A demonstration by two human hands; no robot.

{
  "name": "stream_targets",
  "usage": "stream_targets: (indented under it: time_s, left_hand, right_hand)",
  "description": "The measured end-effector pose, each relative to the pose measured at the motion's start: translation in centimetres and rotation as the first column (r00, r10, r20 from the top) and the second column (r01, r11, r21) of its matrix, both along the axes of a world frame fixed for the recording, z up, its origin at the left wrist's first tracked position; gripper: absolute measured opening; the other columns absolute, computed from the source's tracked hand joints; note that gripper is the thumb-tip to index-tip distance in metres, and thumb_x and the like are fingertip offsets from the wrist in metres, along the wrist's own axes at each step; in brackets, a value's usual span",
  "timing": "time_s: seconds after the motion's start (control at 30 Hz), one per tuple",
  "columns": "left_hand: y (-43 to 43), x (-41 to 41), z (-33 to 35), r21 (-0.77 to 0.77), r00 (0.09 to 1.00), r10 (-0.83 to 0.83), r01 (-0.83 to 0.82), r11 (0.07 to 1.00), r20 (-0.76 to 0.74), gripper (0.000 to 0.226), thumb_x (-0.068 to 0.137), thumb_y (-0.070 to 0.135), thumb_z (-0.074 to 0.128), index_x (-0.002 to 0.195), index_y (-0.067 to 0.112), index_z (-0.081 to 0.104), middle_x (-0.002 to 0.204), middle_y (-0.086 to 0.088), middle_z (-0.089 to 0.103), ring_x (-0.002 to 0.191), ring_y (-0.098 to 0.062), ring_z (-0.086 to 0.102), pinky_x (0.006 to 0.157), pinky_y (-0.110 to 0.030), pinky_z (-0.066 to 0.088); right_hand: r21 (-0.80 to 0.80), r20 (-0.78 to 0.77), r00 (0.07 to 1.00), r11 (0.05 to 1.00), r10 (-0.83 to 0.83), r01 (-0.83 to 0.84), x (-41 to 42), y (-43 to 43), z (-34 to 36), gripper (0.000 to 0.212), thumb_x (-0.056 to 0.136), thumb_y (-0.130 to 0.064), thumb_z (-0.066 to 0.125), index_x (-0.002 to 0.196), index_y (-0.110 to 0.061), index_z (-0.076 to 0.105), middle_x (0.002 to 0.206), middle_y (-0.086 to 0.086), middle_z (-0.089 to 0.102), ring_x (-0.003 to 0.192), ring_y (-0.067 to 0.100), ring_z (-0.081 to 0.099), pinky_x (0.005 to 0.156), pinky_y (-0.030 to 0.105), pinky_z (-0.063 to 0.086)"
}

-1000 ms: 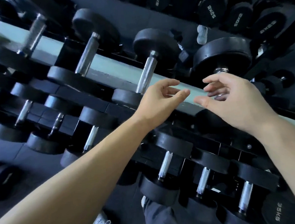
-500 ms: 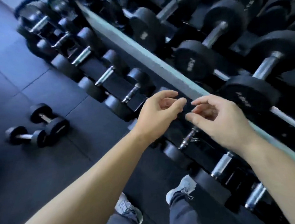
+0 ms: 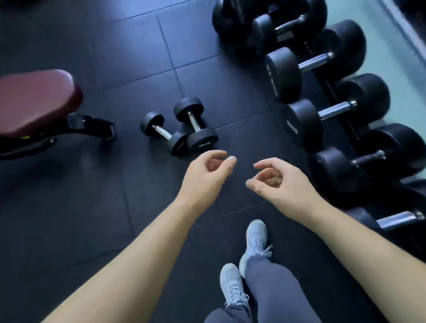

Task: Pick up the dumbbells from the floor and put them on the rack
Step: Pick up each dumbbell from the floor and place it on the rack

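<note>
Left hand (image 3: 204,176) and right hand (image 3: 282,181) are hanging out in front of the body. Both have loosely curled fingers and are gripping nothing. They are sitting near each other without touching, and neither is touching any weight.

Just beyond the left hand, two small dumbbells are lying on the floor (image 3: 84,222): the left dumbbell (image 3: 165,134) and the right dumbbell (image 3: 194,122). Their near heads are touching or almost touching and their far heads are splaying apart. Both are waiting to be picked up, so judging from this the pair is not yet handled. What is remaining for them is reach, grip, lift, carry and set down.

The rack (image 3: 327,86) is running along the right side, well apart from the floor pair. It is carrying a row of bigger racked dumbbells (image 3: 285,75), chrome handles pointing away from the aisle, heads packed side by side. No free cradle is showing in the part in view, and I cannot tell where the small pair is belonging. The rack's upper tiers are out of frame.

Grey shoes (image 3: 255,242) are standing below the hands, toes pointing toward the floor pair. A bench with a maroon pad (image 3: 29,102) is sitting off to the left, blurred, carrying nothing visible.
</note>
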State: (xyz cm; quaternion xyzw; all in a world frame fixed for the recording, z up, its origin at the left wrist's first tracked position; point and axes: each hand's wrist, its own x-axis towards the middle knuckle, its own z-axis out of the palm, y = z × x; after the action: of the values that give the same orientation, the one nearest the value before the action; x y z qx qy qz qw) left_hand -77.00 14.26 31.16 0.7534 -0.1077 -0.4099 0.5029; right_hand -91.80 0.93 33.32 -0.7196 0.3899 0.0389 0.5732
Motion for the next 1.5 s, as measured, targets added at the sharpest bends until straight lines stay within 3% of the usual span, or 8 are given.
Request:
stream_targets:
  time_s: [0.33,0.53,0.77,0.93,1.03,1.17,1.37,1.5]
  left_hand:
    - [-0.6,19.9,-12.1,0.168,0.977,0.206,-0.194,0.966,-0.055,0.064,0.071,0.065,0.069,0.119,0.022,0.07,0.102,0.003,0.081,0.097,-0.014,0.079,0.102,-0.05,0.058]
    - [-0.4,32.4,-25.1,0.252,0.937,0.336,-0.305,0.919,-0.093,0.024,0.1,0.034,0.068,0.116,0.016,0.067,0.108,-0.005,0.076,0.092,-0.018,0.077,0.102,-0.052,0.058]
    - [2.7,41.4,-42.5,0.38,0.917,0.367,-0.287,0.88,-0.157,0.073,0.084,0.058,0.067,0.143,0.018,0.053,0.104,0.01,0.072,0.108,-0.019,0.074,0.105,-0.051,0.056]
    - [2.4,46.5,-54.3,0.372,0.92,0.335,-0.245,0.895,-0.201,0.104,0.065,0.076,0.062,0.15,0.019,0.047,0.126,0.002,0.07,0.12,-0.02,0.068,0.107,-0.049,0.055]
    - [1.4,48.3,-59.5,0.333,0.915,0.341,-0.259,0.907,-0.217,0.082,0.07,0.071,0.067,0.135,0.023,0.062,0.127,0.001,0.073,0.118,-0.021,0.07,0.105,-0.05,0.056]
    - [-0.3,48.3,-62.2,0.203,0.865,0.406,-0.358,0.911,-0.294,0.035,0.092,0.032,0.077,0.124,0.02,0.066,0.114,0.004,0.075,0.107,-0.014,0.073,0.103,-0.038,0.056]
    - [-0.5,47.6,-64.4,0.098,0.817,0.459,-0.456,0.885,-0.349,0.042,0.087,0.012,0.08,0.125,0.005,0.062,0.108,-0.009,0.078,0.093,-0.029,0.08,0.09,-0.047,0.064]
    - [-0.3,47.5,-64.6,0.088,0.835,0.448,-0.445,0.891,-0.321,0.048,0.078,0.022,0.081,0.121,0.01,0.064,0.109,-0.011,0.077,0.102,-0.034,0.078,0.096,-0.054,0.061]
  right_hand:
    - [0.117,-0.053,0.984,0.98,0.17,-0.163,23.5,-3.3,-12.1,0.044,0.089,-0.037,0.079,0.128,-0.029,0.061,0.099,-0.004,0.075,0.091,0.01,0.074,0.084,0.024,0.056]
    - [0.137,-0.117,0.956,0.958,0.268,-0.251,37.5,-5.1,-25.1,0.051,0.089,-0.04,0.078,0.135,-0.029,0.058,0.097,-0.008,0.072,0.088,0.009,0.071,0.083,0.023,0.052]
    - [0.14,-0.181,0.876,0.893,0.448,-0.428,49.6,-3.8,-42.7,0.068,0.089,-0.048,0.076,0.148,-0.035,0.047,0.109,-0.01,0.07,0.098,0.006,0.07,0.091,0.028,0.055]
    - [0.094,-0.208,0.798,0.823,0.566,-0.56,56.7,-3.5,-54.9,0.085,0.084,-0.051,0.08,0.155,-0.039,0.036,0.118,-0.009,0.064,0.11,0.013,0.066,0.104,0.037,0.054]
    - [0.127,-0.258,0.689,0.73,0.678,-0.671,59.1,-3.7,-59.6,0.099,0.083,-0.049,0.082,0.162,-0.035,0.023,0.12,-0.004,0.064,0.111,0.016,0.066,0.103,0.033,0.052]
    - [0.185,-0.282,0.591,0.647,0.756,-0.74,59.8,-4.0,-63.0,0.107,0.081,-0.043,0.086,0.163,-0.035,0.019,0.108,0.002,0.071,0.1,0.019,0.072,0.098,0.035,0.056]
    - [0.284,-0.123,0.604,0.611,0.787,-0.739,58.5,-4.0,-65.5,0.089,0.081,-0.02,0.088,0.153,-0.039,0.038,0.08,-0.039,0.069,0.076,-0.01,0.067,0.08,0.018,0.054]
    - [0.277,-0.104,0.604,0.607,0.79,-0.745,58.4,-3.8,-65.1,0.088,0.083,-0.017,0.087,0.153,-0.037,0.039,0.077,-0.041,0.067,0.072,-0.01,0.065,0.077,0.015,0.052]
